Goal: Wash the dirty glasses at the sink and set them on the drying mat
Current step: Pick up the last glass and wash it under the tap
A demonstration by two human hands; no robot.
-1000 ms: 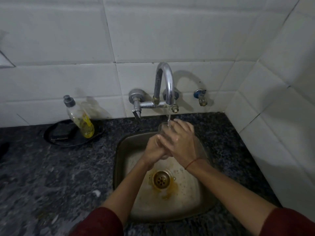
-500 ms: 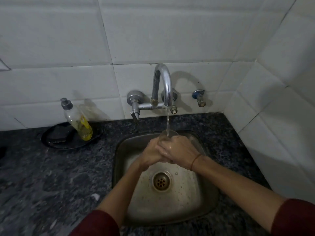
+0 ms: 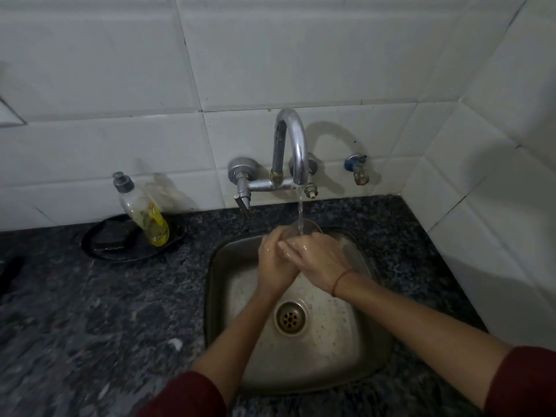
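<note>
I see a faucet [image 3: 290, 152] of glossy chrome metal over a dull steel sink [image 3: 217, 296], its floor wet and spotted. The countertop [image 3: 90, 311] is dark speckled stone, polished. The wall tiles [image 3: 270, 55] are smooth, glossy white ceramic. The glass [image 3: 311, 227] is clear and the soap bottle [image 3: 141, 209] is clear plastic.

no text can be read, even on the soap bottle [image 3: 150, 218].

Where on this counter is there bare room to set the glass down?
Widest bare counter: left of the sink, in front of the black tray holding the soap bottle. A narrow strip runs between the sink and the right wall. Crowded behind the sink, under the tap.
</note>
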